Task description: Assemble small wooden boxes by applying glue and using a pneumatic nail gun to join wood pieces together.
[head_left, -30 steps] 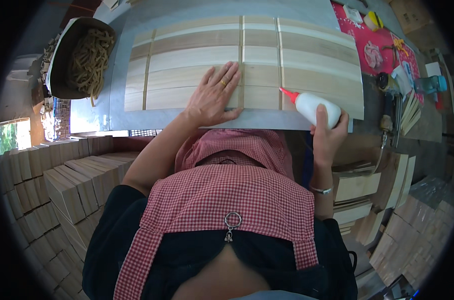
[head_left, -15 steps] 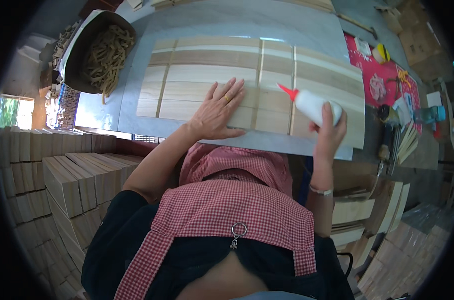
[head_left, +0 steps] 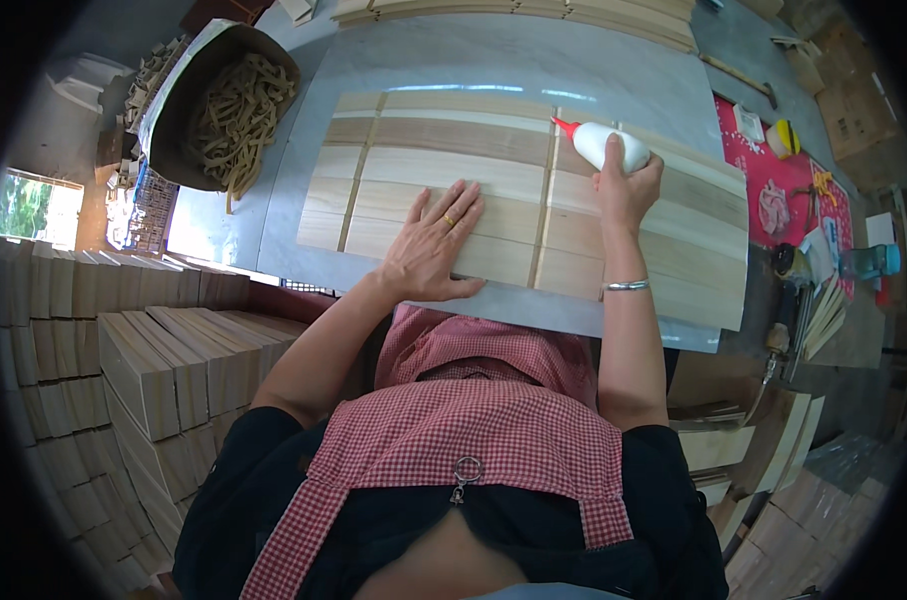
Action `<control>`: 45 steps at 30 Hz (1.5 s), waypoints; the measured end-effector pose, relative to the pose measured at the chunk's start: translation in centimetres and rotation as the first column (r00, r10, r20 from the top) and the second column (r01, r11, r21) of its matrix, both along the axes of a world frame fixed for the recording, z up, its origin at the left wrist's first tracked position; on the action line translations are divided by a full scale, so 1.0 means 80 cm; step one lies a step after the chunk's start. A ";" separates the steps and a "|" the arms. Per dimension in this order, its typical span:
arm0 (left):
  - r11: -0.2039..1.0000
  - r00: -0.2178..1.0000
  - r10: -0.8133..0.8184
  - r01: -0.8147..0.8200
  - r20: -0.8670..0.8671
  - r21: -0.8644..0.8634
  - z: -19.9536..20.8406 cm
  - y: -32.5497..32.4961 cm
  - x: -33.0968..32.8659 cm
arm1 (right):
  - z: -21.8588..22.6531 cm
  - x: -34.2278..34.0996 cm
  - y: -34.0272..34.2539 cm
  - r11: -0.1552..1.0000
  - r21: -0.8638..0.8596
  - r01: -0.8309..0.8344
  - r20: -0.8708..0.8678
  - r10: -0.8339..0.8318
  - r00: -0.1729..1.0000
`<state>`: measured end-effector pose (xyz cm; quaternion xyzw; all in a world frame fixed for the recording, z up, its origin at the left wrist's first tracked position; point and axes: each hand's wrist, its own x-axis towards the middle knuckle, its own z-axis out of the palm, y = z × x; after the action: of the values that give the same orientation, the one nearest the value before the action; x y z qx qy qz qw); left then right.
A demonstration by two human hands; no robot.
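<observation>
The left hand (head_left: 434, 245) lies palm down on the slatted wooden panel (head_left: 454, 220), fingers a little apart and gripping nothing, thumb spread out by the near edge. Such a flat, wide contact presumably keeps the pale slats from shifting against the counter (head_left: 614, 75), on which the panel lies in front of the person.

The right hand (head_left: 629, 190) is clamped around the base end of a white squeeze bottle (head_left: 609, 147), over the panel's far part. Holding it from behind leaves the red nozzle (head_left: 565, 127) unobstructed and seems to let the thumb and fingers press the soft body. The bottle leans so that the nozzle points left, its tip at the far end of the middle groove (head_left: 546, 215); whether it touches the wood cannot be told.

To the left, a box (head_left: 189, 75) of tan strips (head_left: 239, 120) stands beside the panel, probably for easy reach. On the right, a hammer (head_left: 739, 80) and a red patterned cloth (head_left: 749, 165) lie beyond the panel, which seems to leave the right arm room.
</observation>
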<state>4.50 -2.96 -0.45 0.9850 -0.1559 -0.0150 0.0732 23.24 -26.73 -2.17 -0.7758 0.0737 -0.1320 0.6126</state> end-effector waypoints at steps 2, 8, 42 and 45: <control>1.000 1.000 0.003 -0.003 -0.024 0.001 -0.006 -0.001 -0.002 | -0.008 -0.021 -0.007 0.999 -0.034 0.003 0.001 -0.003 1.000; 0.999 0.999 0.041 -0.042 0.027 0.031 -0.014 0.003 0.003 | 0.042 -0.150 -0.043 0.998 0.015 -0.067 -0.139 0.068 0.988; 0.860 0.849 0.509 -0.491 0.141 -0.140 -0.027 0.253 0.098 | 0.045 -0.035 0.253 0.876 0.204 -0.438 -0.084 0.462 0.883; 0.870 0.860 0.489 -0.468 0.148 -0.154 -0.024 0.252 0.098 | 0.014 -0.008 0.283 0.919 0.034 -0.393 -0.038 0.394 0.918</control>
<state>12.36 17.24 -2.34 0.9841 0.0873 0.1028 0.1153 22.60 -4.12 -1.02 -0.7696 -0.0684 0.0119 0.6348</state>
